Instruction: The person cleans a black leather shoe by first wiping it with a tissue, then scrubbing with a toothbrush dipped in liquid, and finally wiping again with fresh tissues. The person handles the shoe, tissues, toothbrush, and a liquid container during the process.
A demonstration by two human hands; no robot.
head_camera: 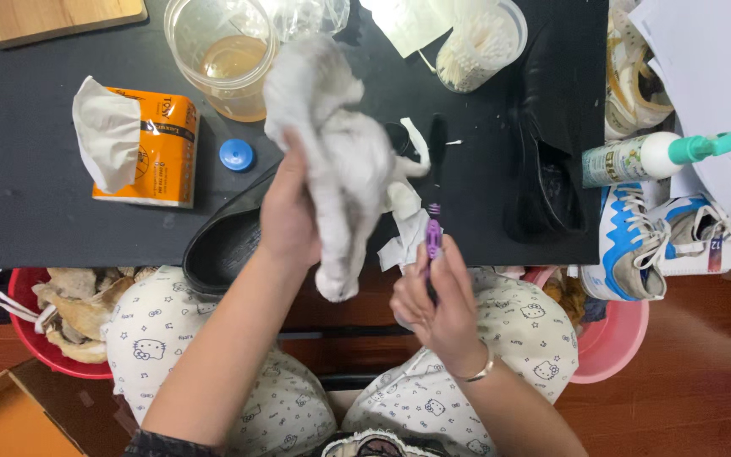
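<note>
Left hand [288, 216] clamped around a crumpled white cloth [336, 161], held up over the near edge of the black tabletop [35, 186]. Right hand [437, 309] closed on a purple toothbrush [433, 239], just off that near edge. Black shoe [222, 245] lying under the cloth, overhanging the same edge. Orange tissue pack [150, 148] toward the left edge.
</note>
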